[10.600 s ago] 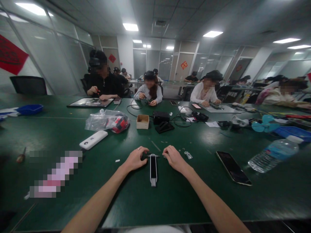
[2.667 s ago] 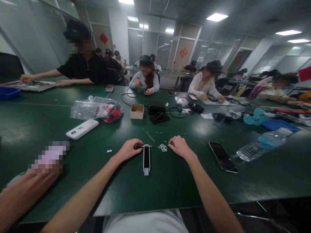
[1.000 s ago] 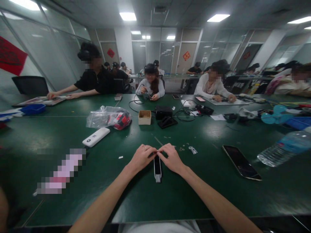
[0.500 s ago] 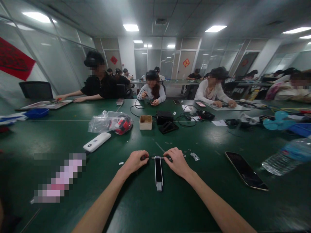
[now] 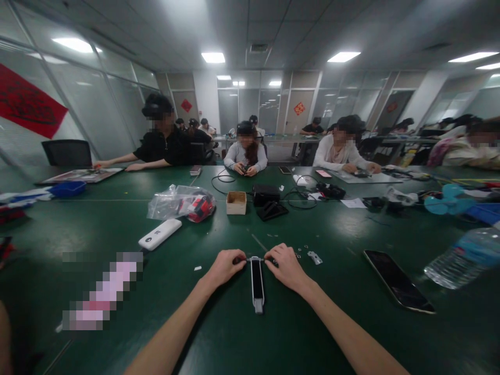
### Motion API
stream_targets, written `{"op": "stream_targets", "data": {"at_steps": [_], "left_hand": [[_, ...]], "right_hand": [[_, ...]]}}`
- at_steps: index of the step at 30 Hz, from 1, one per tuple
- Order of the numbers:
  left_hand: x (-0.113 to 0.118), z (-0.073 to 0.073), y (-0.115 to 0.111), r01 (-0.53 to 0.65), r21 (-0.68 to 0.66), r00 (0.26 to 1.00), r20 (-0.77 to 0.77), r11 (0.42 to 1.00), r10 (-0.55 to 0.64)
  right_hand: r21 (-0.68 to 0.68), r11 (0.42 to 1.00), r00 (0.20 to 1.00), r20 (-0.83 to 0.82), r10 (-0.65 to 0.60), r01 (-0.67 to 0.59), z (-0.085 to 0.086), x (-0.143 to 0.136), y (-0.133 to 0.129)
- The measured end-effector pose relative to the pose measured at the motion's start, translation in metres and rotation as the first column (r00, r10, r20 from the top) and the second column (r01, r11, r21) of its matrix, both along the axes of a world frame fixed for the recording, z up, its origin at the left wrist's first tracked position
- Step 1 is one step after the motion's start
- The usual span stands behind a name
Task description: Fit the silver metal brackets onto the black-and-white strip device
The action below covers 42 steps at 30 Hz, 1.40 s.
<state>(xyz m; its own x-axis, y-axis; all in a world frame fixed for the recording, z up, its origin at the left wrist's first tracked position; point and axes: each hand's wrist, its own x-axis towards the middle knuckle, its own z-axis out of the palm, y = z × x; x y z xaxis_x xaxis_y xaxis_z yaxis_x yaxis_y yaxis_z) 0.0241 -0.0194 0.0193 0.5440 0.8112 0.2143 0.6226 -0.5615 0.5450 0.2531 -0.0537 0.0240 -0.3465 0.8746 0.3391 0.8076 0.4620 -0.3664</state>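
In the head view a slim, narrow piece (image 5: 257, 284) with a white frame, a black middle and a grey tip lies on the green table, its grey end towards me. A thin dark rod (image 5: 250, 259) crosses its far end. My left hand (image 5: 226, 266) is closed, thumb and fingertips pinching the rod's left side. On the other side my right hand (image 5: 286, 264) pinches at the rod's right side, fingers curled. Small rings (image 5: 299, 250) and a small silvery plate (image 5: 314, 257) lie just beyond my right hand. The fingertips partly hide the rod's ends.
At right lie a smartphone (image 5: 398, 281) and a water bottle (image 5: 463, 258). A white power bank (image 5: 160, 234), a plastic bag (image 5: 182, 202) with red items and a small open box (image 5: 236, 204) stand farther off. Co-workers sit across the table (image 5: 219, 338).
My left hand has moved in closer to the white-framed piece, and less of the rod shows. The whole view has shifted slightly down. A co-worker opposite has brought both hands together.
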Motion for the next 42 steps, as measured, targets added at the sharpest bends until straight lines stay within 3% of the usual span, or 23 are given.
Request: {"op": "stream_targets", "data": {"at_steps": [26,42], "left_hand": [[0.0024,-0.0062,0.0041,-0.028,-0.037,0.998,0.055,0.999,0.03],[0.0035,-0.0077,0.0052,-0.028,-0.064,0.995,0.092,0.998,0.034]], "right_hand": [[-0.008,1.0,0.998,0.063,-0.02,0.02,0.0049,-0.0017,-0.0017],[0.038,0.999,0.994,0.106,-0.014,0.01,-0.0011,-0.0003,0.0012]]}}
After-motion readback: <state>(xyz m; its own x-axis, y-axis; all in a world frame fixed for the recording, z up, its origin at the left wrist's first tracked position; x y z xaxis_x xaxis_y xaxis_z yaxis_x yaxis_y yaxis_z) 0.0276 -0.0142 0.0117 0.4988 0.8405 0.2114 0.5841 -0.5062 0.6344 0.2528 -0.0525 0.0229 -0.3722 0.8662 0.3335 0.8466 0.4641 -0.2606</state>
